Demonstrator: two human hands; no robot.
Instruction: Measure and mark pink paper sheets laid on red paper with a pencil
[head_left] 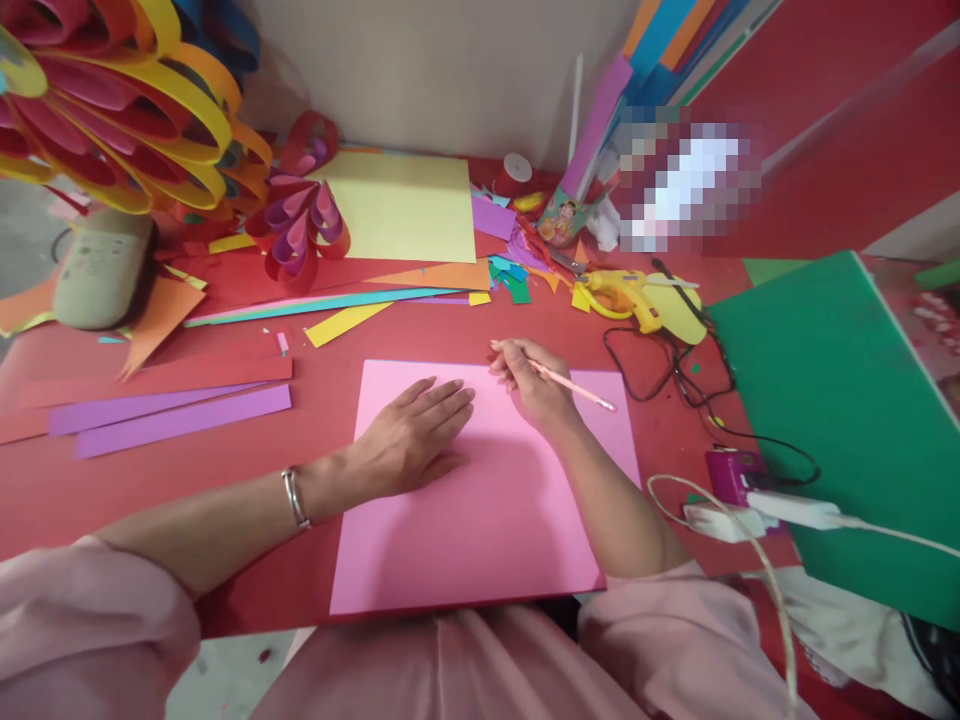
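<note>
A sheet of pink paper [480, 540] lies on the red table in front of me. My left hand [416, 435] rests flat on its left half, fingers stretched toward the middle. Near the sheet's far edge, my right hand [536, 385] is closed around a pink pencil [574, 385]. The pencil's tip points up and left at that far edge, and its eraser end sticks out to the right. I cannot make out any drawn line on the paper.
Purple strips [184, 420] lie at the left. Scissors [566, 262], a yellow glue gun [626, 295] and its black cord [675, 370] sit beyond my right hand. Green card [847, 420] and a purple plug adapter [735, 475] are at the right. Looped paper flowers [300, 225] stand at the back left.
</note>
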